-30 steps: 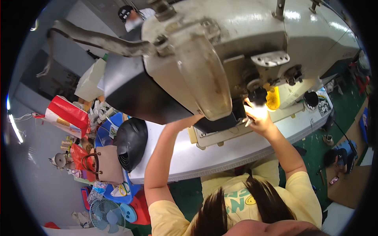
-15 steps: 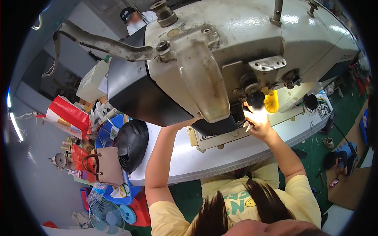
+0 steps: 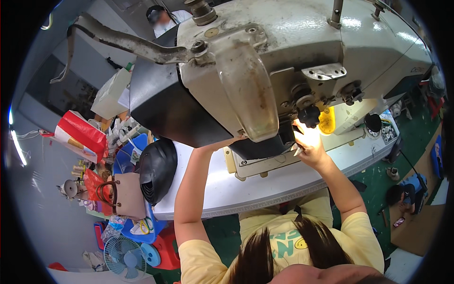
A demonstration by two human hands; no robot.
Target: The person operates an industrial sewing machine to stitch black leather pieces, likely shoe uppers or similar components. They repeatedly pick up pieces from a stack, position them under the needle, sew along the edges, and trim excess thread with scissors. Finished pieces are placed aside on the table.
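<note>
A large cream-white sewing machine (image 3: 302, 45) with a black end cover (image 3: 165, 99) stands over the white table. My left hand (image 3: 222, 146) reaches behind the machine's head; only its wrist side shows and the fingers are hidden. My right hand (image 3: 309, 146) is at the front of the head, under a black knob (image 3: 309, 116), in bright lamp light. Its fingers are curled, and a small pointed metal tool (image 3: 297, 150) pokes out below them; its kind is unclear. Whatever lies under the needle is hidden by the machine.
On the table's left end lies a black bundle (image 3: 158, 170). Beyond it are a pink handbag (image 3: 130, 194), blue bins and a fan (image 3: 125, 258). A parts tray (image 3: 388, 131) sits at the table's right end. A person (image 3: 406, 194) is low on the right; another (image 3: 165, 21) is behind.
The view has shifted slightly, so the machine appears a little further right. Both hands stay in nearly the same places around the machine's head, and the right still holds the metal tool.
</note>
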